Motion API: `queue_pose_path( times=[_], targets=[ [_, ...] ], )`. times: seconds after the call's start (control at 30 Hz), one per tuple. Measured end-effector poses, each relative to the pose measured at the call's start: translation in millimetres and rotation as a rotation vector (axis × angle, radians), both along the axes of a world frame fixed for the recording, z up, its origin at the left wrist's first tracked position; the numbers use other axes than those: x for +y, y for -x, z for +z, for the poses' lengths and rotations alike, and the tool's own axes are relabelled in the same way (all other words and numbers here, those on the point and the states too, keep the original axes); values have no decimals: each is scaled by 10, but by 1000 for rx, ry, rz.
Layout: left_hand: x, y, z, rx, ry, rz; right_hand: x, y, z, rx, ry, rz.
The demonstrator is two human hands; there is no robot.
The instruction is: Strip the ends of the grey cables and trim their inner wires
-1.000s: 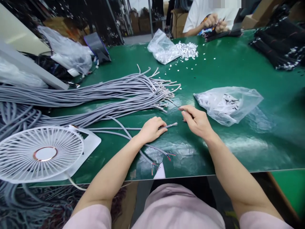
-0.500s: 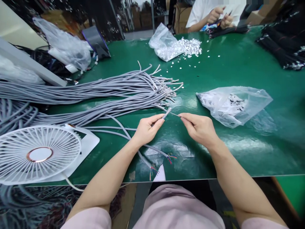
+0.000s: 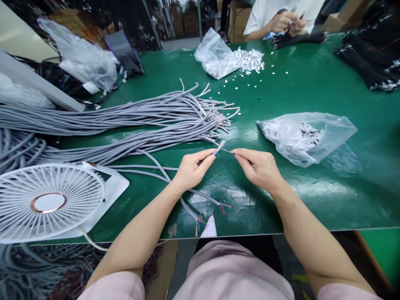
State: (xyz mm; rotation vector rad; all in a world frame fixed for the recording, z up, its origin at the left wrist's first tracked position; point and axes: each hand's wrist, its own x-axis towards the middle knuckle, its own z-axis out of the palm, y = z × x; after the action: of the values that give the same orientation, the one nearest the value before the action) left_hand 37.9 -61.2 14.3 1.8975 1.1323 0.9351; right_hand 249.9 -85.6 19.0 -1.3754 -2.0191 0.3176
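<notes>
Pinched in my left hand [image 3: 193,168] is the end of a grey cable [image 3: 219,146], its pale tip pointing up and to the right past my fingers. My right hand [image 3: 258,166] is closed, thumb against forefinger, on a thin, wire-like strand [image 3: 227,151] that reaches across to the cable end. Whether the strand is part of the cable cannot be made out. Below my left hand lie two more cable ends with stripped, coloured wires [image 3: 223,207]. Just beyond it, a large bundle of grey cables [image 3: 150,114] stretches in from the left.
A white fan [image 3: 50,202] stands at the front left. To the right lies a clear bag with white and black pieces [image 3: 308,137]. Farther back are a bag [image 3: 215,54] and a heap of small silvery pieces [image 3: 250,60]. Across the table, a person's hands [image 3: 290,23] work near black cables [image 3: 371,58].
My right hand has shifted slightly left toward the cable end. My left hand keeps its pinch on the cable. Across the table, the other person's hands have moved a little.
</notes>
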Motion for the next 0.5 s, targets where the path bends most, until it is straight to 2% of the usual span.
queue_pose_path(
  times=[0.27,0.5],
  targets=[
    [-9,-2,5,13,-11,-3,0,15,17,58,7,46],
    [-31,-21,-27,74,-71,-48,30,101,-53,146,53,99]
  ],
)
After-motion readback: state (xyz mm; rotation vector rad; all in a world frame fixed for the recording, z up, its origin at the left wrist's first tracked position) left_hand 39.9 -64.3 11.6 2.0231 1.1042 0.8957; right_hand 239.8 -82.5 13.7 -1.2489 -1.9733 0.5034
